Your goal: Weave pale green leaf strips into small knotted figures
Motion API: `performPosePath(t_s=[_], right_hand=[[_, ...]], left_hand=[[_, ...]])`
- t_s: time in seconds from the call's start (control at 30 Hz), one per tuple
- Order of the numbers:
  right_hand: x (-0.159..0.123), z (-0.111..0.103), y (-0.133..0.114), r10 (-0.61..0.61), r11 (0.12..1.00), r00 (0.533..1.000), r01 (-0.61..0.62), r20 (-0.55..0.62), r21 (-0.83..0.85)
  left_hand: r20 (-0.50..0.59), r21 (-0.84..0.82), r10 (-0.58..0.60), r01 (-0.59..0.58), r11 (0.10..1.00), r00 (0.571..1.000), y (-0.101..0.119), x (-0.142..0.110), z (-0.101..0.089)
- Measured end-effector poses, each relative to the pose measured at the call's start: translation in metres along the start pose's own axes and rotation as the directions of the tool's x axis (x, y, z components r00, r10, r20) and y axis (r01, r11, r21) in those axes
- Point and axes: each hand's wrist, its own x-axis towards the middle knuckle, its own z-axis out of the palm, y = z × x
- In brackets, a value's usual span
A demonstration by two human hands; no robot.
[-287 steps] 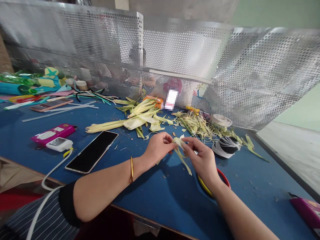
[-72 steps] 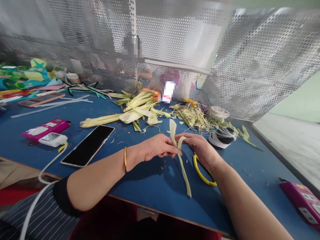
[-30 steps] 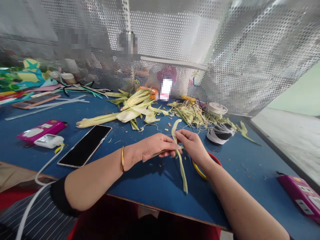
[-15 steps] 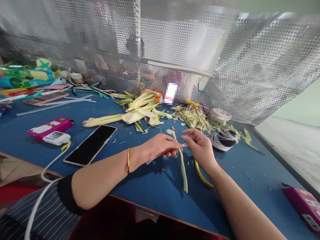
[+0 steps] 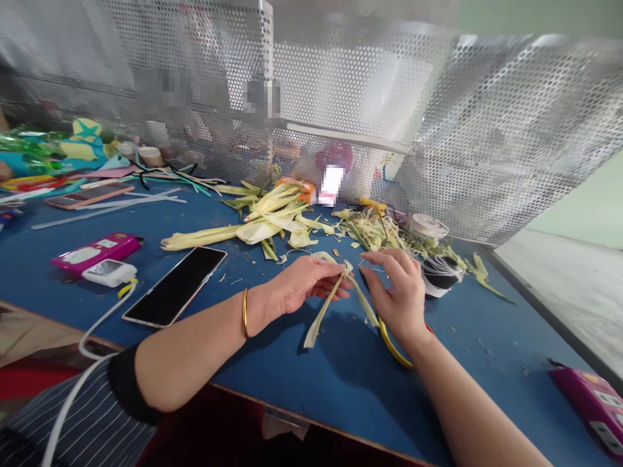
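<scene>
My left hand [image 5: 316,282] pinches a corn husk bow [image 5: 346,271], its strips crossing at a small knot by the fingertips. Two pale tails hang from it, one slanting left and one right, above the blue table. Just to the right hovers my right hand [image 5: 396,292], thumb and forefinger apart, with no husk between them. A faint thin line, perhaps thread, passes near its fingertips. Beneath that wrist, a curved yellow piece [image 5: 393,347] with a bit of red shows; the rest is hidden. Beside the right knuckles stands a black spool with white thread [image 5: 440,275].
Corn husks [image 5: 267,217] and a pile of husk scraps [image 5: 377,227] lie behind my hands. A black-screened phone [image 5: 178,285] and a magenta power strip [image 5: 100,253] with a white charger are at left. Another magenta strip [image 5: 591,405] sits right. A perforated metal screen [image 5: 341,84] borders the back.
The husk in my left hand has turned, and two hanging tails now show instead of one. My right hand has let go of a strip and moved slightly right.
</scene>
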Motion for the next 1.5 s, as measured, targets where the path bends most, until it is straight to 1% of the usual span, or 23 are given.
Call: performPosePath(t_s=[0.03, 0.07, 0.13, 0.2, 0.23, 0.27, 0.37, 0.6, 0.73, 0.9, 1.0, 1.03, 1.07, 1.1, 1.13, 1.17, 1.2, 1.23, 1.27, 1.33, 1.4, 1.43, 1.5], right_hand=[[0.000, -0.002, -0.003, -0.113, 0.993, 0.994, 0.113, 0.015, -0.027], [0.000, -0.004, -0.006, -0.220, 0.974, 0.974, 0.223, 0.061, -0.042], [-0.001, -0.004, -0.011, -0.389, 0.914, 0.899, 0.405, 0.200, -0.040], [-0.002, -0.001, -0.014, -0.478, 0.858, 0.817, 0.513, 0.323, -0.028], [-0.002, 0.001, -0.015, -0.494, 0.842, 0.790, 0.539, 0.364, -0.028], [-0.003, 0.003, -0.015, -0.497, 0.833, 0.776, 0.551, 0.390, -0.036], [-0.005, 0.006, -0.015, -0.480, 0.834, 0.778, 0.548, 0.405, -0.064], [-0.007, 0.005, -0.017, -0.504, 0.852, 0.805, 0.523, 0.314, 0.024], [-0.007, 0.005, -0.020, -0.525, 0.847, 0.793, 0.524, 0.309, 0.092], [-0.008, 0.005, -0.023, -0.527, 0.847, 0.785, 0.518, 0.325, 0.121], [-0.008, 0.003, -0.023, -0.531, 0.846, 0.797, 0.516, 0.287, 0.133], [-0.008, 0.002, -0.023, -0.508, 0.861, 0.821, 0.493, 0.261, 0.126], [-0.008, 0.002, -0.022, -0.455, 0.890, 0.860, 0.443, 0.230, 0.105], [-0.007, 0.002, -0.021, -0.368, 0.930, 0.909, 0.361, 0.197, 0.071], [-0.007, 0.002, -0.019, -0.251, 0.968, 0.954, 0.248, 0.167, 0.036], [-0.007, 0.003, -0.017, -0.118, 0.993, 0.982, 0.117, 0.149, 0.013], [-0.007, 0.005, -0.015, 0.010, 1.000, 0.988, -0.012, 0.156, 0.014], [-0.007, 0.007, -0.013, 0.116, 0.991, 0.974, -0.126, 0.195, 0.039], [-0.007, 0.009, -0.011, 0.192, 0.972, 0.947, -0.219, 0.257, 0.082], [-0.007, 0.013, -0.010, 0.275, 0.917, 0.878, -0.362, 0.392, 0.167], [-0.008, 0.015, -0.011, 0.304, 0.882, 0.838, -0.428, 0.453, 0.199], [-0.009, 0.016, -0.013, 0.310, 0.878, 0.835, -0.434, 0.455, 0.199], [-0.009, 0.015, -0.015, 0.296, 0.892, 0.847, -0.410, 0.442, 0.189]], left_hand=[[0.009, -0.030, 0.006, -0.006, 1.000, 1.000, 0.000, 0.001, -0.001], [0.015, -0.049, 0.018, -0.017, 0.999, 1.000, 0.000, 0.002, -0.002], [0.009, -0.059, 0.055, -0.054, 0.997, 0.998, 0.000, 0.003, -0.003], [-0.018, -0.049, 0.078, -0.079, 0.996, 0.997, 0.000, 0.003, -0.003], [-0.031, -0.046, 0.079, -0.080, 0.996, 0.996, 0.000, 0.003, -0.002], [-0.046, -0.048, 0.075, -0.077, 0.996, 0.996, 0.000, 0.003, -0.002], [-0.082, -0.052, 0.072, -0.076, 0.996, 0.994, 0.000, 0.002, 0.000], [-0.113, -0.036, 0.077, -0.081, 0.996, 0.991, 0.001, 0.000, 0.003], [-0.127, -0.009, 0.107, -0.109, 0.994, 0.986, -0.001, 0.000, 0.003], [-0.117, -0.012, 0.146, -0.148, 0.989, 0.982, -0.003, 0.002, -0.001], [-0.109, 0.001, 0.131, -0.132, 0.991, 0.985, -0.001, 0.002, -0.002], [-0.113, 0.003, 0.125, -0.125, 0.992, 0.986, 0.000, 0.001, -0.002], [-0.117, 0.001, 0.122, -0.122, 0.992, 0.986, 0.001, 0.001, -0.003], [-0.120, -0.006, 0.122, -0.124, 0.992, 0.985, 0.002, 0.001, -0.003], [-0.117, -0.014, 0.124, -0.127, 0.992, 0.985, 0.003, 0.001, -0.003], [-0.108, -0.021, 0.124, -0.127, 0.992, 0.986, 0.004, 0.001, -0.003], [-0.100, -0.026, 0.123, -0.126, 0.992, 0.987, 0.005, 0.001, -0.002], [-0.093, -0.032, 0.118, -0.121, 0.992, 0.989, 0.005, 0.001, -0.002], [-0.094, -0.038, 0.110, -0.114, 0.993, 0.989, 0.005, 0.001, -0.002], [-0.099, -0.041, 0.092, -0.097, 0.994, 0.991, 0.005, 0.001, -0.001], [-0.102, -0.023, 0.091, -0.094, 0.995, 0.991, 0.003, 0.001, 0.000], [-0.112, 0.000, 0.099, -0.100, 0.995, 0.989, 0.002, 0.001, 0.000], [-0.156, 0.069, 0.122, -0.112, 0.991, 0.980, 0.000, 0.002, 0.001]])
